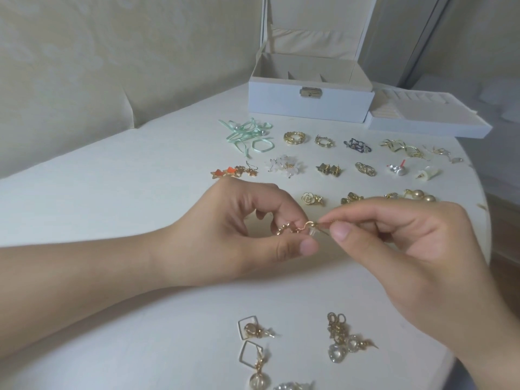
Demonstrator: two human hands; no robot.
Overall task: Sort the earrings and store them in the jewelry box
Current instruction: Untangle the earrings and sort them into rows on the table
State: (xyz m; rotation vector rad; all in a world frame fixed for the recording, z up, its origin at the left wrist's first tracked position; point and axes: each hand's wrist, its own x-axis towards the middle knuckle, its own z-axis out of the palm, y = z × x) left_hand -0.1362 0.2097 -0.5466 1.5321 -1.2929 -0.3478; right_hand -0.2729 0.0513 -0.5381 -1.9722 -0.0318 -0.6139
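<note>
I judge the sorting well along and the storing not begun: on the round white counter most earrings already lie in small paired groups set in rows, among them a pair of chunky gold ring earrings, a pair of white petal-cluster earrings, a pair of orange star drop earrings and a white rose stud pair, while the white jewelry box with its lid up stands at the far edge of the counter showing only bare compartments, and the white divided tray just beside it looks empty too (I cannot see every slot from here). Near me two groups look less settled: the square gold-frame earrings with clear beads and a tangle of gold chain earrings with clear heart drops. My left hand is curled nearly closed, thumb and fingertips pinching a gold beaded hoop earring with a hook wire above the counter's middle. My right hand meets it, thumb and forefinger pressed together on the hook end, where a small clear stopper sits, the other fingers loosely folded. Everything laid out has yet to go into the box.
</note>
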